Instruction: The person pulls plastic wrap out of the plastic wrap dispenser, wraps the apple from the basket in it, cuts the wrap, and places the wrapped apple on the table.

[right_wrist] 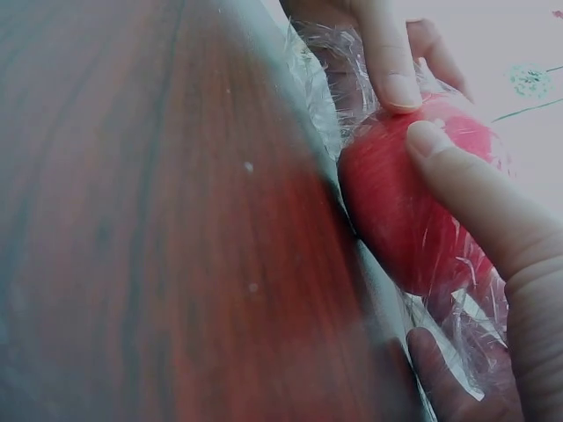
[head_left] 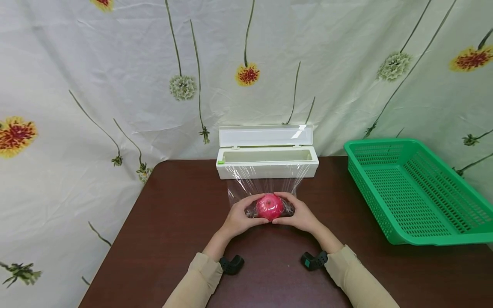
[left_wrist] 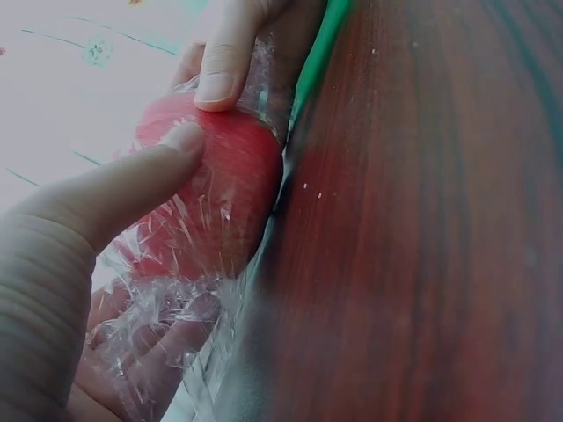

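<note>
A red apple (head_left: 269, 207) sits on the table in the middle of the head view, with clear cling film (head_left: 252, 185) around it. The film stretches back from the apple to a white cling film dispenser (head_left: 267, 172) whose lid stands up. My left hand (head_left: 239, 219) holds the apple from the left and my right hand (head_left: 302, 217) from the right. In both wrist views the thumbs press on the near side of the film-covered apple (left_wrist: 220, 176), their tips close together. Bunched film (right_wrist: 475, 338) gathers at the apple's sides among the fingers, which are partly hidden.
To the right stands a green plastic basket (head_left: 371, 194) with slotted walls. The dark brown wooden table (head_left: 165, 226) ends at a slanted left edge. Behind it hangs a white cloth (head_left: 127, 64) printed with flowers. Black bands with wrist cameras (head_left: 232, 264) sit on both wrists.
</note>
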A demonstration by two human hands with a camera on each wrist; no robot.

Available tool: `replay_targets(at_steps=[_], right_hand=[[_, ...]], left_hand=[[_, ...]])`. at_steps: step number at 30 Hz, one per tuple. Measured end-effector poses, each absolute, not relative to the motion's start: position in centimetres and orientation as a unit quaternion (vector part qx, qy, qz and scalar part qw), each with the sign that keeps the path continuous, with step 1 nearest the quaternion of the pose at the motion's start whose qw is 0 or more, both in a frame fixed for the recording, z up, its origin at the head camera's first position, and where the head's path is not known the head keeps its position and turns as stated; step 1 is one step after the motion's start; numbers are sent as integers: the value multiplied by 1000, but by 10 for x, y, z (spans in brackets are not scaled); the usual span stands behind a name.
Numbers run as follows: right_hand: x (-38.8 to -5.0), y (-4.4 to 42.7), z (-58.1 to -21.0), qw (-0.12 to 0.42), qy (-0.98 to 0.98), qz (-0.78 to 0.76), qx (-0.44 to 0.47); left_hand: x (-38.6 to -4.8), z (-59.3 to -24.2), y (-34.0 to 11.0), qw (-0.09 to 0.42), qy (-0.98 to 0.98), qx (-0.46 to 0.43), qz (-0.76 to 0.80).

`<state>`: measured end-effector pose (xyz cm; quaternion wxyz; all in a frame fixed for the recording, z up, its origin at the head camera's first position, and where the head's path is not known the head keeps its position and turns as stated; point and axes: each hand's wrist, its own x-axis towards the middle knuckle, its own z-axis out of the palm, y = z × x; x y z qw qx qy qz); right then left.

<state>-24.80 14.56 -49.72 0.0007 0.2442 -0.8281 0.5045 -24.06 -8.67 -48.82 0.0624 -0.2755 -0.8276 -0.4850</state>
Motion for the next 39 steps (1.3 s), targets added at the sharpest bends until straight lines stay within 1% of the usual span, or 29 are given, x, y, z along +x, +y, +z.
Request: replay_targets(at_steps=[6,11,17,27,33,34,39], right_hand=[[-248,145,-495,-2,-835,500,232],[-247,145,-495,0,-832,507,227],[-245,145,-493,-8,-834,511,207],[-244,145,-491,-1,-831,518,203],[-230,139,-463,35,-822,517,237],[-230,139,-463,39,-824,512,238],[-224,138,-456,24,-837,504,212]], left_hand=[[-240,-489,-87,46,-835,-238,-494],[-239,-489,-88,35,-834,-230,-501],[-240,-489,-88,34,-835,-224,-502],[-239,-488,-87,30,-847,-206,-489],[-238,-485,-86,26,-848,-199,-491],[-238,-485,-86,27,-847,-199,-492],[-239,-485,-86,32,-843,-196,-500]])
